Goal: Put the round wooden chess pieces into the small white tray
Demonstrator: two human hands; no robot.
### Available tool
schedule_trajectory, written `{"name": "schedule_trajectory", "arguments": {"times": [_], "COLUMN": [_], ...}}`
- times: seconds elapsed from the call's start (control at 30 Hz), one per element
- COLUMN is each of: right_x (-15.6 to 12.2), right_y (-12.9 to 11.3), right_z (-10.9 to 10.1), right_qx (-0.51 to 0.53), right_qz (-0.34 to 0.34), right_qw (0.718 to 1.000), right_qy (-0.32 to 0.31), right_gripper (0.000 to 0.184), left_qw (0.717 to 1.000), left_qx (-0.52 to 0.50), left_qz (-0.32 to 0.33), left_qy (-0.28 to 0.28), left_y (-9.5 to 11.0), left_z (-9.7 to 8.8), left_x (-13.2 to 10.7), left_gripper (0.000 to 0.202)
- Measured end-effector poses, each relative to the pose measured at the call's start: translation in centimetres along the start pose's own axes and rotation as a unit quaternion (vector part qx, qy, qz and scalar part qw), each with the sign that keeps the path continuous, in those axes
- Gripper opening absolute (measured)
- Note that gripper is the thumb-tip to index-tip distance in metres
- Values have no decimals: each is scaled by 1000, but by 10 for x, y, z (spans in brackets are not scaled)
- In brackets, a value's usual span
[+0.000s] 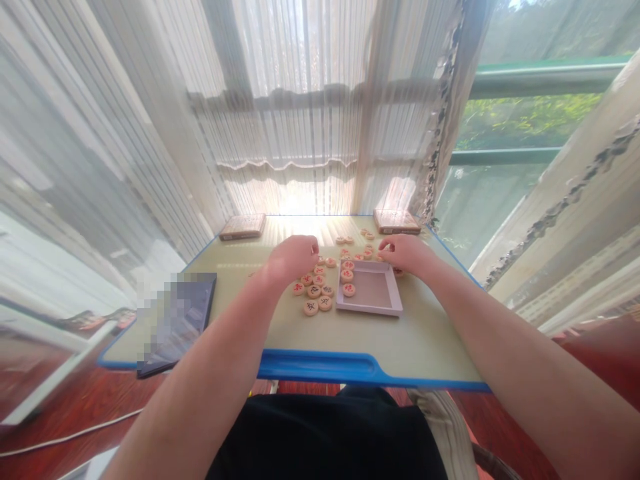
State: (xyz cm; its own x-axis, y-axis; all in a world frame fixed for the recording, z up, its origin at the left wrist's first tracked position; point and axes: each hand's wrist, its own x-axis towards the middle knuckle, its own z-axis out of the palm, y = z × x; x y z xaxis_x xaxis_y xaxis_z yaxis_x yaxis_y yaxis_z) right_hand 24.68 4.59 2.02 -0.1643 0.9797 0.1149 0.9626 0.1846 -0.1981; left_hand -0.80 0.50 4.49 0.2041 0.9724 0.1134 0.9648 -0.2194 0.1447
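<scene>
My left hand (296, 257) is over the left side of the loose xiangqi pieces, fingers curled in. Whatever its fingertips may hold is hidden. At the far right corner of the shallow white box tray (369, 309), my right hand (404, 253) has its thumb and fingers bent together at a round wooden piece, partly covered. Three pieces with red characters, one of them a xiangqi piece (349, 291), lie along the tray's left wall. Left of the tray, several pieces are scattered flat, among them a black-marked piece (311, 307). More red-marked pieces (368, 254) lie beyond the tray.
A dark tablet-like slab (193, 320), partly pixelated, lies at the table's left edge. Two flat boxes stand at the back, a left box (243, 227) and a right box (397, 221). The pale table (415, 353) has a blue rim; sheer curtains (300, 133) hang behind it.
</scene>
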Motion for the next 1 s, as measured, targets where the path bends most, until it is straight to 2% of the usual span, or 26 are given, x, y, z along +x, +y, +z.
{"name": "schedule_trajectory", "arguments": {"times": [0.1, 0.2, 0.37, 0.47, 0.63, 0.87, 1.0], "right_x": [0, 1, 2, 0, -1, 5, 6], "right_y": [-1, 0, 3, 3, 0, 6, 9], "right_z": [2, 3, 1, -3, -7, -5, -3], "right_qx": [8, -2, -41, -45, -81, -97, -89], "right_qz": [-8, -6, 11, 15, 17, 30, 41], "right_qw": [1000, 1000, 999, 998, 996, 994, 995], "right_qy": [-26, -29, -4, -30, -45, -34, -15], "right_gripper": [28, 25, 24, 25, 33, 33, 35], "left_qw": [991, 979, 971, 966, 943, 942, 953], "left_qx": [-86, -151, -203, -229, -310, -325, -296], "left_qz": [89, 127, 123, 122, 107, 41, 41], "left_qy": [58, 54, -3, -12, -64, -77, -56], "left_y": [7, 15, 20, 19, 14, 16, 17], "left_z": [12, 25, 38, 38, 34, 37, 36], "left_x": [2, 4, 8, 9, 8, 8, 8], "left_gripper": [35, 39, 38, 34, 36, 29, 25]}}
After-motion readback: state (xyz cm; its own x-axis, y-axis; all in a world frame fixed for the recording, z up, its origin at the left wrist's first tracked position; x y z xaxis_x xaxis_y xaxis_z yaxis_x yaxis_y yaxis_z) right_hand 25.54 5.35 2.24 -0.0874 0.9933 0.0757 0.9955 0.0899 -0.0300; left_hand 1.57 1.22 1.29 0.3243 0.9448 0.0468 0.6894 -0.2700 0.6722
